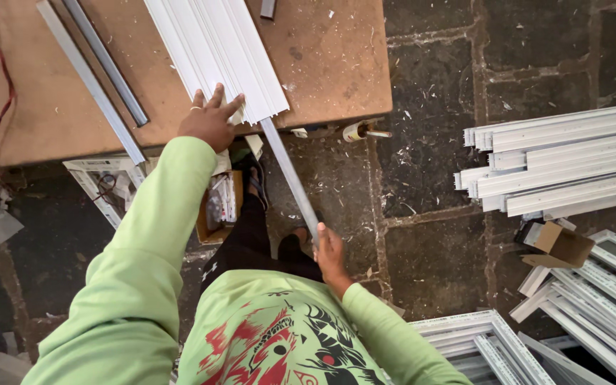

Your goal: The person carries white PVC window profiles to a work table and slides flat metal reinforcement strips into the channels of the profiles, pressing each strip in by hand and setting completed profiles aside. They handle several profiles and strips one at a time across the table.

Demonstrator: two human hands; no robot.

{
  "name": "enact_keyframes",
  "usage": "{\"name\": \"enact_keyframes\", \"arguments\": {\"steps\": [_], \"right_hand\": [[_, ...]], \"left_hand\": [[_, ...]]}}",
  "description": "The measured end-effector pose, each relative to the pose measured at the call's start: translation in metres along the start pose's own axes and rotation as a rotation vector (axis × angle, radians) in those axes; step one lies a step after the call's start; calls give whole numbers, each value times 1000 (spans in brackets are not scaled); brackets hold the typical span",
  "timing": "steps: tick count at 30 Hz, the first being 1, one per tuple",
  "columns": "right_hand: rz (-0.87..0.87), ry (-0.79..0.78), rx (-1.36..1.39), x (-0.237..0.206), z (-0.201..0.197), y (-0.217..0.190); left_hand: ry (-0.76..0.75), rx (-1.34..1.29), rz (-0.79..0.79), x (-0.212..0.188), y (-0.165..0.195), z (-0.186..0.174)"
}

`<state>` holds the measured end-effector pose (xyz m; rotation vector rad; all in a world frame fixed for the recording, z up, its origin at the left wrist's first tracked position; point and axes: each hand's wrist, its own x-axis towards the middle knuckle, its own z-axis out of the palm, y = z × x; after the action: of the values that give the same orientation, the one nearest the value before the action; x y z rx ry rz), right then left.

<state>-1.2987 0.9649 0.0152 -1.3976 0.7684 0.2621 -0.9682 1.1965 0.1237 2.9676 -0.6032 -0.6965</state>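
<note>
I see the left hand (209,121) lying flat, fingers spread, on the near end of a stack of white strips (215,50); it presses on them and grasps nothing; there is a ring on one finger. The stack lies on the brown table (329,64), and its near end reaches just to the table edge.

The right hand (329,253) is closed around the low end of a long grey strip (290,175); this strip comes out from under the white stack at the table edge and slopes down over the floor to the hand, which is well apart from the table.

On the left part of the table I see two more long strips, a pale one (90,82) and a darker grey one (108,64), lying side by side but apart; a red twisted cord (0,93) runs along the far left.

Under the table edge there is a small open box (219,207) with small items; on the stone floor (429,107) at the right lie a pile of white profiles (565,160), a cardboard box (556,244) and white frames (493,342).
</note>
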Motion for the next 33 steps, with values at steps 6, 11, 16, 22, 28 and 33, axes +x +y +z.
{"name": "enact_keyframes", "arguments": {"steps": [6,11,16,22,28,33], "right_hand": [[-45,3,-24,-13,21,8],[-87,-30,96,-4,39,20],[-90,-17,56,14,30,19],[24,-36,36,14,17,3],[-61,-107,-211,19,13,-21],[-43,-4,-336,20,-3,-33]], "left_hand": [[130,-46,-117,-19,20,1],[240,-51,-50,-19,16,12],[263,-10,-48,-14,16,21],[298,-28,-77,-12,18,21],[386,-44,-105,-13,18,35],[535,-401,-100,-19,4,53]]}}
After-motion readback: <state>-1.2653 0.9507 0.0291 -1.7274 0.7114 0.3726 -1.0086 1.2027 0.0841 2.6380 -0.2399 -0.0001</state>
